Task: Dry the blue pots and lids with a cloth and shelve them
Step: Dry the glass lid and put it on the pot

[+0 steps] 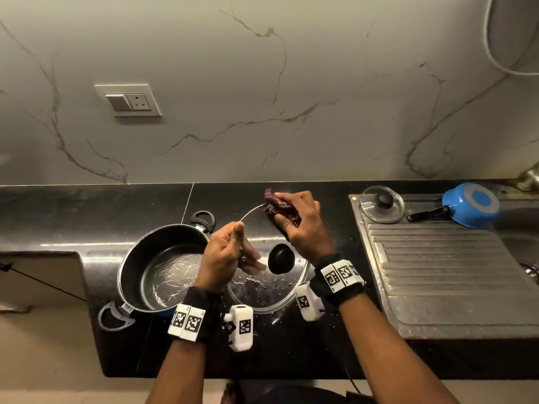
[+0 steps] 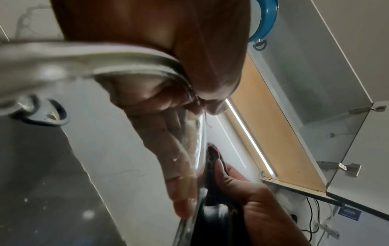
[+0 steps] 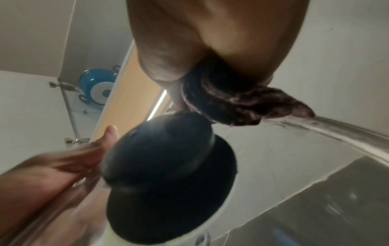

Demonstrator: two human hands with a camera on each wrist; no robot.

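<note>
1. Landmark: the large pot (image 1: 163, 266) stands open on the black desk (image 1: 58, 217). All positions below are given relative to it.
2. Step in hand (judged): drying the large glass lid (image 1: 262, 290). The lid is held just right of the large pot, above the desk, with its black knob (image 1: 281, 258) toward the person. Water drops show on the lower part of the glass.
3. Left hand (image 1: 230, 255): its grip is clamped on the lid's rim, thumb on the near face and fingers behind the glass, on the side nearest the large pot.
4. Right hand (image 1: 300, 225): its grip is clamped on the dark cloth (image 1: 281, 207) and presses it against the lid's upper rim, on the side away from the large pot.
5. Remaining items: a small glass lid (image 1: 382, 204) and a blue saucepan (image 1: 469, 204), upside down, lie well to the right of the large pot on the steel drainboard (image 1: 452, 272). Another blue pot (image 3: 97, 86) already sits on the shelf above, seen in the right wrist view.
6. Next move (judged): carry the cloth down across the wet lower glass while the left hand turns the rim. Keep a firm hold; wet glass is likely slippery.
</note>
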